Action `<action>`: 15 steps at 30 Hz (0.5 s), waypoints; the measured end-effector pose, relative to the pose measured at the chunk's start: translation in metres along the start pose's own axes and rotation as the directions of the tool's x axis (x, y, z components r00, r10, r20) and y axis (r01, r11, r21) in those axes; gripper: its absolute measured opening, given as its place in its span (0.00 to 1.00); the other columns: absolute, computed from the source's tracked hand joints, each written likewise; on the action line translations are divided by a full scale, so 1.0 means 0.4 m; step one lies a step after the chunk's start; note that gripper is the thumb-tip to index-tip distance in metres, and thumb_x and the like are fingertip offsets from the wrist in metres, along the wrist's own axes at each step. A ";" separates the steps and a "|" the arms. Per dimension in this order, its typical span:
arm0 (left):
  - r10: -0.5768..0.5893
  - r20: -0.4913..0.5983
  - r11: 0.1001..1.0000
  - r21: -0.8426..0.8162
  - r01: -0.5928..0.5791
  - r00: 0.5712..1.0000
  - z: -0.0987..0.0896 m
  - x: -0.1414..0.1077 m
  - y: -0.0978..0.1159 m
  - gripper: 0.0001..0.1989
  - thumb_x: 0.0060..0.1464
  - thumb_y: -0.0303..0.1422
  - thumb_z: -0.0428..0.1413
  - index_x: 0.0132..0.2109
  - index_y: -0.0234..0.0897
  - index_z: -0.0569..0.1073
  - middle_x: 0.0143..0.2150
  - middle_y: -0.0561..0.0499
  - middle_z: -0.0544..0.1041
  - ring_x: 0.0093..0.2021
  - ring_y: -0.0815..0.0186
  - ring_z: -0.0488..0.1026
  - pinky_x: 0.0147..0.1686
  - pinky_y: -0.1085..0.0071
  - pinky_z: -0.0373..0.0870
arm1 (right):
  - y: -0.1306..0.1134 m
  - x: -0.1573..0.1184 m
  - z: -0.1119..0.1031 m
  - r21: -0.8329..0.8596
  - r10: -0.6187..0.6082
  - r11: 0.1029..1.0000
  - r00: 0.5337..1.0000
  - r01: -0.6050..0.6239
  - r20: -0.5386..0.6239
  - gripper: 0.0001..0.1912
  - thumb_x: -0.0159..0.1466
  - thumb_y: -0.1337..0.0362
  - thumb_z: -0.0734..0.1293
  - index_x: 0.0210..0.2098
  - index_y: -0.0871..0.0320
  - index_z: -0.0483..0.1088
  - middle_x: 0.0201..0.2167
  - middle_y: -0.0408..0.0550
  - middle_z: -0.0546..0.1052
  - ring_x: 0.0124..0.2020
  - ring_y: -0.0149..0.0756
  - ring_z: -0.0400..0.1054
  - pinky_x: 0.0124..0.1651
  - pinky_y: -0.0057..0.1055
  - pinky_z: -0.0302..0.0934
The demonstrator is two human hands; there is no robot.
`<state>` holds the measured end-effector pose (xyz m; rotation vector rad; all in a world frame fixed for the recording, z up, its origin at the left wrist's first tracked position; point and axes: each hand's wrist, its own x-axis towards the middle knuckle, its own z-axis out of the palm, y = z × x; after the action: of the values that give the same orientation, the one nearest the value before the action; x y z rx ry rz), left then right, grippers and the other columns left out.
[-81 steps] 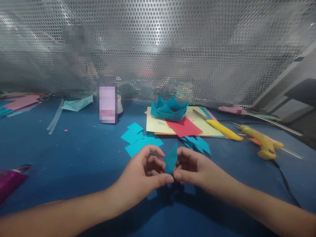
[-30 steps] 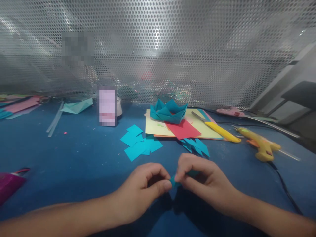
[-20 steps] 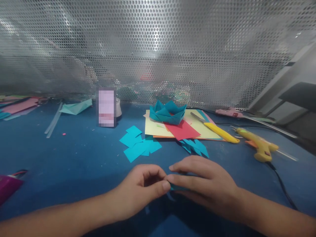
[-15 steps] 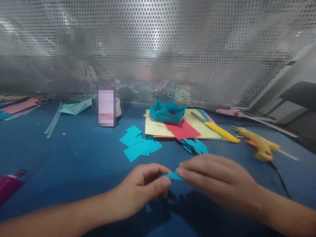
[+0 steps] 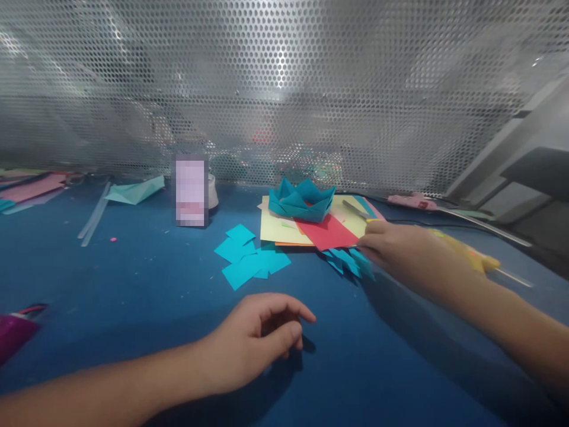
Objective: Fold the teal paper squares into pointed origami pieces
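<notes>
- Head view, lower middle of the frame: the left hand hovers low at the worktop, thumb and fingers loosely curled; its grip is released, with nothing seen between the fingertips.
- Just left of centre: flat blue squares lie overlapping with their corners fanned out, which probably makes single sheets easy to lift.
- Right of centre: folded blue pieces lie clustered in front of the paper stack, seemingly kept apart from the squares so folded and unfolded do not mix.
- Over that cluster's right end: the right hand, knuckles up, fingers together. I cannot tell whether its grip has a piece, since the fingers hide what is beneath.
- Right side of the frame: a yellow glue gun lies partly hidden behind the right arm, likely parked aside to spare the middle.
- Beyond: a red sheet tops the paper stack; a yellow cutter lies across it, blade pointing away from the person.
- Above centre: a blue folded ring stands upright on the stack, presumably set back to protect its points.
</notes>
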<state>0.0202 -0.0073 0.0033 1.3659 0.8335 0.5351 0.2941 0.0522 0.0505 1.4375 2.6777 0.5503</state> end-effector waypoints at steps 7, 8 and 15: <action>0.036 -0.004 0.996 0.083 -0.036 0.999 -0.002 -0.002 -0.002 0.16 0.54 0.39 0.55 0.45 0.33 0.73 0.29 0.51 0.70 0.27 0.71 0.65 0.26 0.76 0.62 | -0.038 0.000 0.005 -0.138 0.061 0.989 0.996 -0.052 0.061 0.14 0.58 0.81 0.56 0.27 0.61 0.68 0.26 0.50 0.71 0.24 0.34 0.66 0.24 0.30 0.45; 0.041 -0.004 0.995 0.090 -0.041 0.999 -0.002 -0.002 -0.002 0.15 0.54 0.39 0.55 0.45 0.32 0.73 0.29 0.51 0.70 0.27 0.71 0.65 0.26 0.76 0.62 | -0.047 -0.003 0.005 -0.150 0.082 0.986 0.995 -0.074 0.050 0.15 0.58 0.82 0.55 0.29 0.61 0.68 0.27 0.51 0.72 0.25 0.35 0.67 0.24 0.31 0.44; 0.099 -0.013 0.983 0.157 -0.096 0.995 -0.004 -0.003 -0.005 0.14 0.55 0.37 0.53 0.44 0.32 0.74 0.29 0.50 0.71 0.27 0.70 0.66 0.27 0.76 0.64 | -0.068 -0.001 0.028 -0.136 0.209 0.970 0.977 -0.201 0.048 0.09 0.58 0.78 0.58 0.29 0.60 0.66 0.25 0.47 0.72 0.24 0.38 0.68 0.22 0.30 0.37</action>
<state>0.0180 -0.0077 0.0017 1.5537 0.8421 0.5701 0.2752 0.0412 0.0311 1.6738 2.4121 0.6689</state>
